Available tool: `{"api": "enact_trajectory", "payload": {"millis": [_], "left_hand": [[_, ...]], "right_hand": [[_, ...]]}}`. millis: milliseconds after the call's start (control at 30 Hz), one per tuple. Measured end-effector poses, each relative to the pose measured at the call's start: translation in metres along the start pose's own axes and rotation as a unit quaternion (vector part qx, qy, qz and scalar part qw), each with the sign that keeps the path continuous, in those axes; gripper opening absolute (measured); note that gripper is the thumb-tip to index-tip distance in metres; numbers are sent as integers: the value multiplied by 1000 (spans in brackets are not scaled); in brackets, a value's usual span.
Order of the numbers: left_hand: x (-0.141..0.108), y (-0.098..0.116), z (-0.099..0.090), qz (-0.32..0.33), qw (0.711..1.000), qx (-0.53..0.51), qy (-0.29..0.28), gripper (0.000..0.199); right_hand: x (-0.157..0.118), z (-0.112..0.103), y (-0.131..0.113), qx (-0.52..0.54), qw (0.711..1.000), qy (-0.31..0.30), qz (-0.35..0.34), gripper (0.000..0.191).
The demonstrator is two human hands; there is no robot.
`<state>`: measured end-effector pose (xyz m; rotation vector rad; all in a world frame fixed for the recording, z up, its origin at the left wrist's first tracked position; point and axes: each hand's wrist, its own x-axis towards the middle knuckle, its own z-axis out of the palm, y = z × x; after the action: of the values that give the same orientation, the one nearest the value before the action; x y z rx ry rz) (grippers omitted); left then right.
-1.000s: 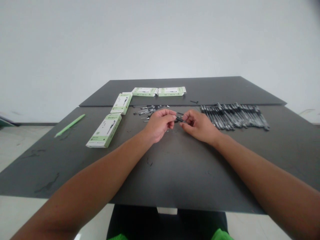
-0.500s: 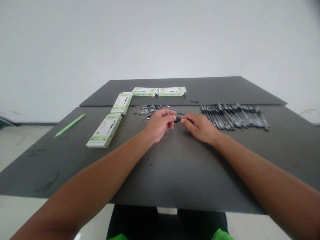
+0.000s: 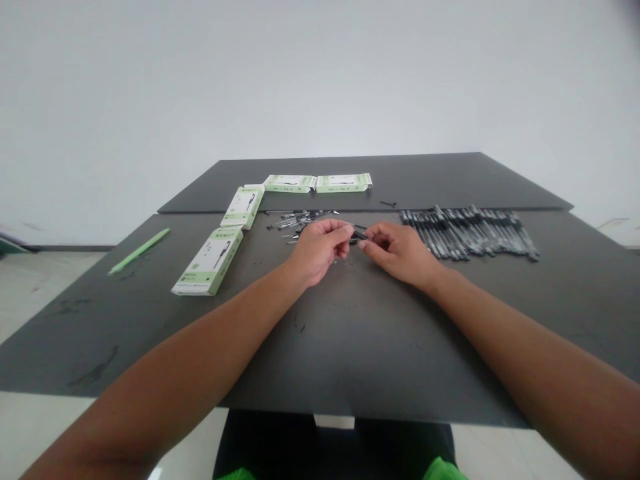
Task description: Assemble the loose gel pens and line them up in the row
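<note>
Near the middle of the dark table, my left hand [image 3: 323,250] pinches a small dark pen part [image 3: 359,235] between thumb and fingertips. My right hand [image 3: 393,250] is just to the right, its thumb and index finger closed around the other end of the same part. Which part of a pen it is cannot be made out. Behind my left hand lie loose clear and black pen pieces [image 3: 300,220]. To the right of my right hand, a long row of clear pens with black ends [image 3: 470,233] lies side by side.
Green and white pen boxes lie at the left [image 3: 210,261], behind it [image 3: 243,207] and at the back [image 3: 344,183]. A light green pen [image 3: 140,251] lies at the far left of the table [image 3: 320,353]. A small black piece [image 3: 389,203] lies near the table seam.
The fingers of my right hand have shifted slightly and more of the dark part shows between my hands. My left hand has hardly moved.
</note>
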<state>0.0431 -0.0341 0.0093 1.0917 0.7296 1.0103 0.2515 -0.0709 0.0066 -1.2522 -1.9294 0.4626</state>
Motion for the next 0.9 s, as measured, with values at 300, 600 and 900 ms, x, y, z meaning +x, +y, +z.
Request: {"api": "enact_trajectory", "payload": {"millis": [300,600,900], "left_hand": [[4,-4,-4,38,998,39,-12,23],[5,-7,-4,64,996,62,-4,24],[4,-4,0,79,993,84,0,16]], "right_hand": [[0,-2,-3,-5,999,-18,-31,29],[2,-4,-8,0,999,-43,-13,32],[3,-6,-11,34,998,-60,9,37]]}}
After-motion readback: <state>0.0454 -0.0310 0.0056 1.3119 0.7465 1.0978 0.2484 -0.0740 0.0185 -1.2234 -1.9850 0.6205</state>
